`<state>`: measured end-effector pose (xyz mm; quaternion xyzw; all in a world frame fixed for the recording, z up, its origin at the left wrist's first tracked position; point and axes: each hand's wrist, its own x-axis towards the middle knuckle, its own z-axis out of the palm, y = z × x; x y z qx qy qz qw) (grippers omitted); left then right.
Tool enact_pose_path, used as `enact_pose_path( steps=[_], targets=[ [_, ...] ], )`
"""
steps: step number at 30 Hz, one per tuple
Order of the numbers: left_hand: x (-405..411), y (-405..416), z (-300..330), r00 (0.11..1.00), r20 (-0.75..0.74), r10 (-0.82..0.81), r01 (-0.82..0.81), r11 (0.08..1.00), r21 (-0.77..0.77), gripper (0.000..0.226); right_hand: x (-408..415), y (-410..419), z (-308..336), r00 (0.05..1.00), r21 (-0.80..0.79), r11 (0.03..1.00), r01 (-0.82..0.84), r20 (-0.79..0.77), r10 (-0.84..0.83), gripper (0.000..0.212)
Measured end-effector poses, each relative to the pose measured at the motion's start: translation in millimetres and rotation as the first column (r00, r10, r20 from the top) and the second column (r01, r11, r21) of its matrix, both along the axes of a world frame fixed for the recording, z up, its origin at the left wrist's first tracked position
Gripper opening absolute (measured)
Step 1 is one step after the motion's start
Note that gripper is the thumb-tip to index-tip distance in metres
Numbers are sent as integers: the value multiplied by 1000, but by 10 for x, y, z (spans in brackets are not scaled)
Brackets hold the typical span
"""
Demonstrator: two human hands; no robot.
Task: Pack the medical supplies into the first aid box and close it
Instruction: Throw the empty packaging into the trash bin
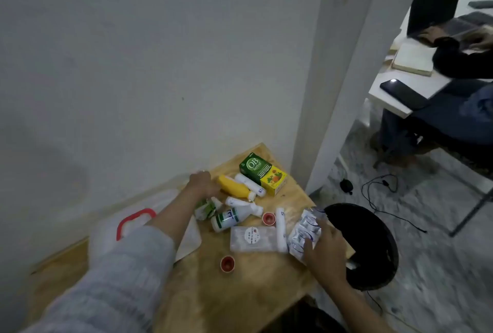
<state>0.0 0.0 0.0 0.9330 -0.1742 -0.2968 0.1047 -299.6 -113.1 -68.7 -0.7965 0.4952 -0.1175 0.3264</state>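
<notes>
A translucent first aid box [186, 236] with a red handle [134, 219] lies at the left of the wooden table [240, 292], mostly under my left arm. My left hand [201, 184] reaches over it, fingers curled by a yellow bottle [233, 186]; whether it grips anything is unclear. My right hand [324, 248] rests on a silver-white foil pack [305, 231] at the table's right edge. Between them lie a green OB herbal carton [262, 172], white tubes [249, 184], a white-green bottle [229, 218], a clear flat packet [252, 239], a gauze roll [280, 230] and two red tape rolls [227, 263].
The table stands against a white wall with a pillar at its far right corner. A round black stool [373, 247] sits just right of the table. Cables [381, 191] lie on the floor. A seated person [453, 108] works at a white desk at the far right.
</notes>
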Motion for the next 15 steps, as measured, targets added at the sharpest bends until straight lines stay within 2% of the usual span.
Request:
enact_pose_path(
  steps=[4, 8, 12, 15],
  targets=[
    [59, -39, -124, 1000, -24, 1, -1, 1000, 22, 64, 74, -89, 25, 1000, 24, 1000, 0, -28, 0, 55],
    [40, -76, -155, 999, -30, 16, -17, 999, -38, 40, 152, -186, -17, 998, 58, 997, -49, -25, 51, 60],
    [83, -84, -207, 997, -52, 56, -59, 997, -58, 51, 201, -297, 50, 997, 168, 984, -64, 58, 55, 58],
    [97, -63, -217, 996, -57, 63, -67, 996, -61, 58, 220, -370, 70, 994, 183, 979, -88, 73, 75, 54]
  ],
)
